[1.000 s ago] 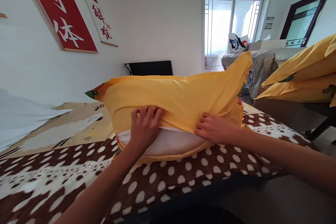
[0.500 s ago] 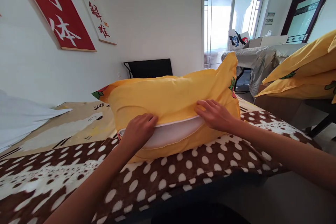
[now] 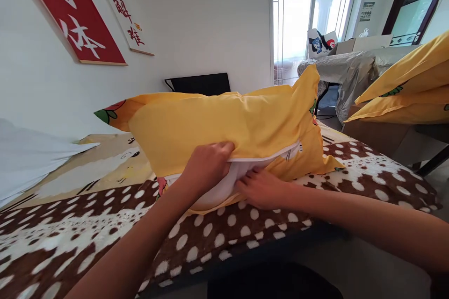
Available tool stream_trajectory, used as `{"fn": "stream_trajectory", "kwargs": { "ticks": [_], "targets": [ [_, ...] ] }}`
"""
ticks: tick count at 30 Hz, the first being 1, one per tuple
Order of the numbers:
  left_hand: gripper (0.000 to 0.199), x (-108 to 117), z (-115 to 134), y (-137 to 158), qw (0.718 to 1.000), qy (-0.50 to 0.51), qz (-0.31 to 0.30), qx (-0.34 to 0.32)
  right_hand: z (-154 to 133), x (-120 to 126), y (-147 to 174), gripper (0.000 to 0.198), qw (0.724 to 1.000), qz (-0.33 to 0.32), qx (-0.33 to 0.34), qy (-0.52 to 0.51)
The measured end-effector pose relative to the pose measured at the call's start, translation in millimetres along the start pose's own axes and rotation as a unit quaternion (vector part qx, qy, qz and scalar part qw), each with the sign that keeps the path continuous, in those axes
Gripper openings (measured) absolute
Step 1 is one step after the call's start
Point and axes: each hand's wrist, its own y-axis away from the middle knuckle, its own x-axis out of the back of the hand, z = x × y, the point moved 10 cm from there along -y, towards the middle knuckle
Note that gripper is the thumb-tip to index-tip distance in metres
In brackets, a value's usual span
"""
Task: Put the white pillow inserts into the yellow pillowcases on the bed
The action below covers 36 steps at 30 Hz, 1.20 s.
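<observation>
A yellow pillowcase point(image 3: 196, 126) with strawberry-printed corners lies on the bed, its zip-edged opening facing me. Through the gap shows a white pillow point(image 3: 213, 192). My left hand point(image 3: 210, 162) is closed on the upper edge of the opening, near its middle. Lower and to the right, my right hand point(image 3: 261, 189) is closed at the bottom edge of the opening, its fingers curled over the pillowcase cloth against the white pillow. Its fingertips are partly hidden in the folds.
Beneath lies a brown blanket point(image 3: 231, 220) with white dots. More yellow bedding point(image 3: 414, 88) is piled on a box at the right. White cloth point(image 3: 31, 159) lies at the left. Behind stand a black chair point(image 3: 201, 84) and a table under silvery plastic point(image 3: 354, 72).
My left hand has slid right along the upper edge. My right hand has left that edge and moved down and left to the lower one. The pillowcase's right lower corner now spreads out.
</observation>
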Motion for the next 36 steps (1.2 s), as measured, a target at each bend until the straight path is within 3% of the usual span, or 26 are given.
{"fn": "stream_trajectory", "kwargs": {
  "ticks": [3,6,10,15,19,23,29,31,34,36],
  "targets": [
    [0.009,32,-4,-4,0.993,0.065,0.080,0.056,-7,-9,-16,0.018,0.999,-0.017,-0.034,-0.025],
    [0.011,40,1,-8,0.989,0.097,0.093,0.063,1,-6,-25,0.021,0.997,-0.016,-0.066,-0.045],
    [0.012,7,5,-8,0.989,0.142,0.043,0.026,10,6,-25,0.024,0.998,0.003,-0.058,-0.029],
    [0.021,-50,-37,9,0.950,0.305,0.029,0.055,20,26,-22,0.024,0.996,0.016,-0.085,-0.029],
    [0.030,-59,-56,18,0.942,0.328,0.035,0.069,43,42,-30,0.023,0.986,0.043,-0.156,-0.045],
    [0.033,-43,-39,20,0.935,0.348,0.045,0.047,58,38,-32,0.022,0.978,0.058,-0.193,-0.047],
    [0.028,-43,-14,34,0.965,0.262,0.001,0.013,54,39,-2,0.025,0.994,0.028,-0.095,-0.048],
    [0.021,-43,-6,38,0.976,0.216,-0.018,-0.003,71,53,15,0.027,0.993,0.034,-0.103,-0.041],
    [0.016,-36,10,44,0.986,0.156,-0.039,-0.038,117,87,39,0.027,0.980,0.090,-0.178,0.008],
    [0.016,-25,24,48,0.988,0.136,-0.042,-0.067,139,107,48,0.042,0.975,0.122,-0.180,0.050]
  ]
}}
